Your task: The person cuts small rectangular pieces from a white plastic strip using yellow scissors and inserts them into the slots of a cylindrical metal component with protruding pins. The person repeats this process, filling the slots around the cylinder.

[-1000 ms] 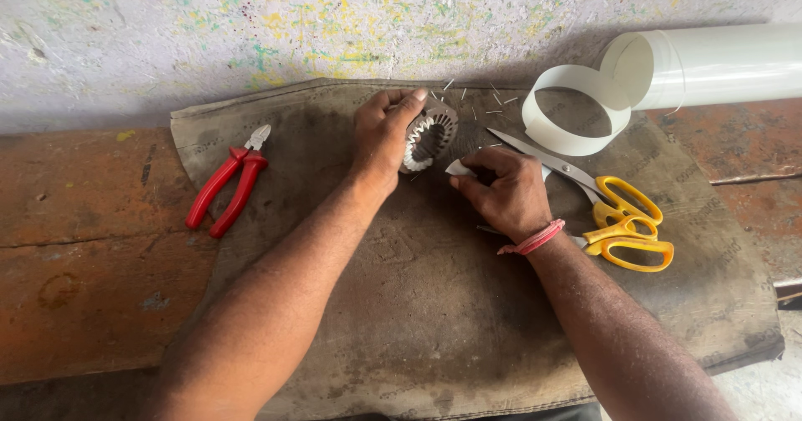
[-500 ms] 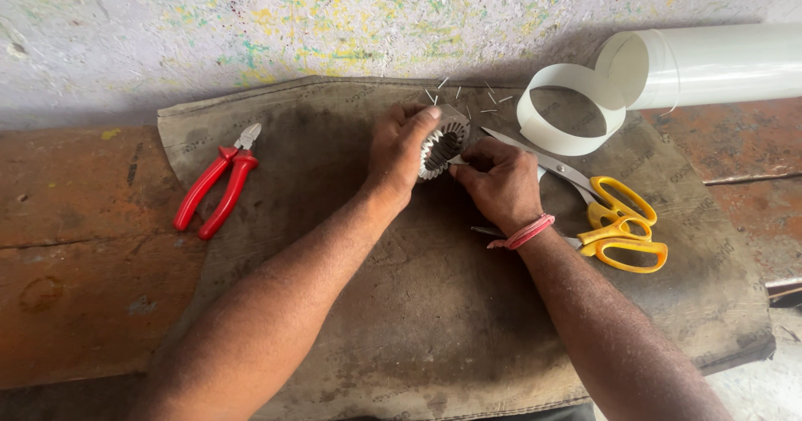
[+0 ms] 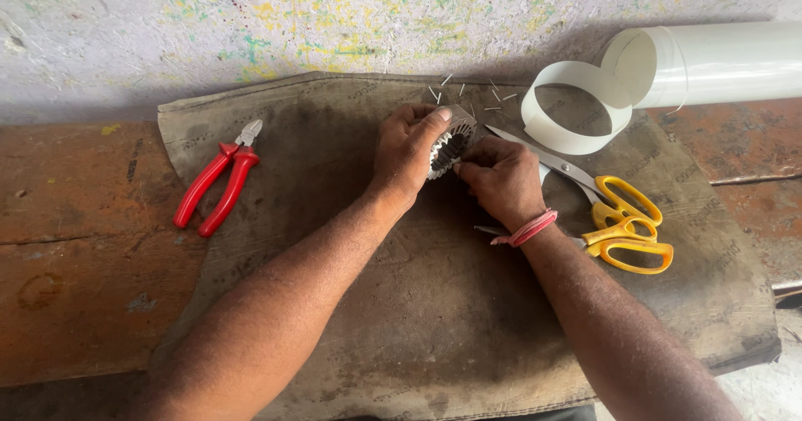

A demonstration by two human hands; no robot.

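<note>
My left hand [image 3: 409,154] grips a round toothed metal ring [image 3: 449,142] and holds it on edge above a brown cloth mat [image 3: 418,304]. My right hand [image 3: 501,179], with a pink band at the wrist, presses its pinched fingertips against the ring's slotted inner side. What the right fingers pinch is too small to make out. Yellow-handled scissors [image 3: 610,212] lie just right of my right hand.
Red-handled pliers [image 3: 215,185] lie on the mat's left edge. A roll of white sheet [image 3: 710,62] with a curled strip [image 3: 576,108] rests at the back right. Several small thin slivers [image 3: 468,95] are scattered behind the ring. A paint-flecked wall rises behind.
Both hands have come closer together around the ring, and my right fingertips now press into its slots. The ring is tilted more upright.
</note>
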